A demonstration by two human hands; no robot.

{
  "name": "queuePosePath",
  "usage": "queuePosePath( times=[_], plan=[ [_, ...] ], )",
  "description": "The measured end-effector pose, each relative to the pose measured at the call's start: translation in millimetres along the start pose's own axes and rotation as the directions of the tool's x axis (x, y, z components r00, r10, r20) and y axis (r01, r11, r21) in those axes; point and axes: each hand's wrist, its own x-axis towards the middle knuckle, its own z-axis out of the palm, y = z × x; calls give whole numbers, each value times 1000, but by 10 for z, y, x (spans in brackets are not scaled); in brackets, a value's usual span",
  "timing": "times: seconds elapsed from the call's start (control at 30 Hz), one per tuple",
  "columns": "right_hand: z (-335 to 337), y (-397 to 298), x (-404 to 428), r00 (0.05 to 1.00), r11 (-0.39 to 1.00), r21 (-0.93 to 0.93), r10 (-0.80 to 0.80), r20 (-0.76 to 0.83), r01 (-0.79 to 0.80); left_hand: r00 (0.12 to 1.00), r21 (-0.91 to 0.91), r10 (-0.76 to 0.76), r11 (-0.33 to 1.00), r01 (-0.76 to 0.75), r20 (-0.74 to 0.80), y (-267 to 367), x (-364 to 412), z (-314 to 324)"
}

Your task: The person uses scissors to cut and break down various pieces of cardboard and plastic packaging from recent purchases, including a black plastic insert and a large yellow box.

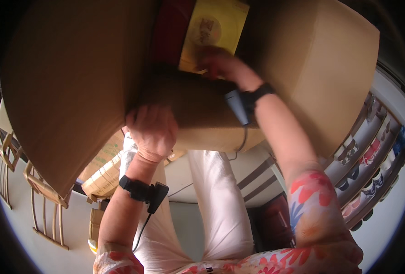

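A large open cardboard box (206, 137) stands before me with its flaps spread. My left hand (153, 128) lies over its near rim, the fingers bent over the edge into the shadow. Inside the box is a flat yellow packet (228, 29) bearing a round printed emblem. A dark red thing (170, 32) sits to the left of it, mostly in shade. My right hand (219, 63) is inside the box at the packet's lower end. Motion blurs its curled fingers, so whether they grip the packet cannot be told.
Bamboo stools (46, 185) stand at the left. Cardboard packages (103, 178) lie below the box by my left arm. A shoe rack (370, 161) holds several pairs at the right. A dark red case-like thing (272, 222) is beside my leg. Cables hang from both wrist devices.
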Motion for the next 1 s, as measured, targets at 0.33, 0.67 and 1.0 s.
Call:
queuePosePath(
  times=[0.33, 0.67, 1.0],
  plan=[
    [117, -322, 369, 826, 880, -474, -281, -488, 19, 993, 32, -3, 999, 6, -116, -101, -67, 81],
    [-726, -1577, 481, 804, -312, -780, -460, -375, -542, 997, -87, -66, 994, 61, -46, -107, -119, 9],
    [-282, -1939, 264, 992, -589, -801, -117, -50, -109, 992, -112, -20, 994, 6, -126, -188, -271, 3]
  ],
)
